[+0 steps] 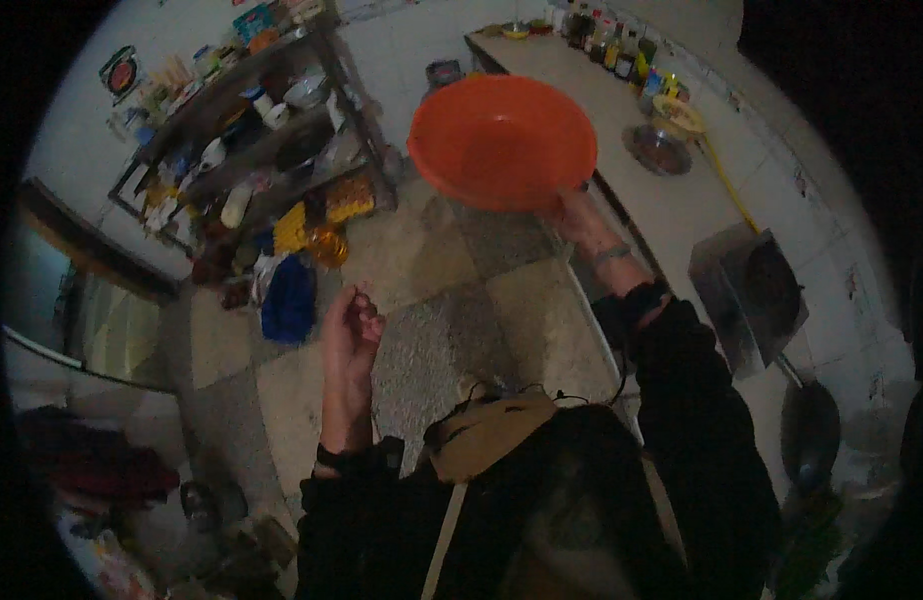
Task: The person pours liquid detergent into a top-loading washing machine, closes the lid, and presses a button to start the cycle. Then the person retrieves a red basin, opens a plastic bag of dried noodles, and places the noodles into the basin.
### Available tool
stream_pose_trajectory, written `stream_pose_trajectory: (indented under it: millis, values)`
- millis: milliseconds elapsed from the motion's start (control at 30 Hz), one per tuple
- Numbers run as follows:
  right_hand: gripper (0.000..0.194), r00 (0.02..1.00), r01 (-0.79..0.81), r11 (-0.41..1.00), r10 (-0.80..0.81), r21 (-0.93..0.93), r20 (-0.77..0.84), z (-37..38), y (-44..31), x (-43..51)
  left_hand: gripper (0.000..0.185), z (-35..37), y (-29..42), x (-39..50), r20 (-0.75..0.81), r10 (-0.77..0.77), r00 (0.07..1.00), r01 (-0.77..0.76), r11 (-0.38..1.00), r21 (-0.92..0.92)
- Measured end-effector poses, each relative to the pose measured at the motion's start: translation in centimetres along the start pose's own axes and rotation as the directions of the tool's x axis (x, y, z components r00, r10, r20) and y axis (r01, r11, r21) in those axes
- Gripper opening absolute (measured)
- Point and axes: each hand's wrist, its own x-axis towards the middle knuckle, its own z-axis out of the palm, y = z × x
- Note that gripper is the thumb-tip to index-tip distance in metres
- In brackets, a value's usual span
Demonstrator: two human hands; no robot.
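A large orange plastic basin is held out ahead by my right hand, which grips its near rim, close to the counter's edge. The inside of the basin faces me, and no contents can be made out in it. My left hand is raised over the tiled floor with its fingers loosely curled and nothing visible in it. A blue bag or cloth lies on the floor beyond it, to the left.
Along the right runs a counter with bottles, a metal bowl and a metal box-like appliance. A wok or pan is lower right. A crowded shelf rack stands upper left, with a yellow crate by its foot.
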Motion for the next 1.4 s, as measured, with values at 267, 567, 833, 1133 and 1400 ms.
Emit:
stream_pose_trajectory:
  millis: [267,567,833,1133,1400]
  values:
    - [0.05,0.953,0.3,0.68,-0.179,-0.669,0.246,-3.3,-2.3,7.9,0.014,4.6,2.0,9.8,0.181,0.015,0.983,-0.04,0.99,0.138]
    - [0.035,0.934,-0.054,0.309,-0.319,-0.95,-0.157,-18.3,-9.5,20.2,0.018,5.0,3.5,13.7,-0.022,0.092,0.996,-0.089,0.99,0.111]
    - [0.034,0.984,-0.018,-0.082,-0.18,-0.996,-0.003,-26.3,-10.0,27.8,0.016,7.7,4.8,19.8,-0.145,0.099,0.985,-0.09,0.994,0.062]
    - [0.027,0.979,-0.159,0.411,-0.051,-0.898,-0.196,-25.9,-9.7,31.4,0.014,8.8,5.4,24.1,-0.218,0.091,0.972,-0.077,0.995,0.071]
    - [0.032,0.965,-0.182,0.947,0.12,-0.267,-0.232,-26.0,-0.9,36.5,0.017,6.8,9.4,24.7,-0.246,0.256,0.935,-0.267,0.964,-0.009]
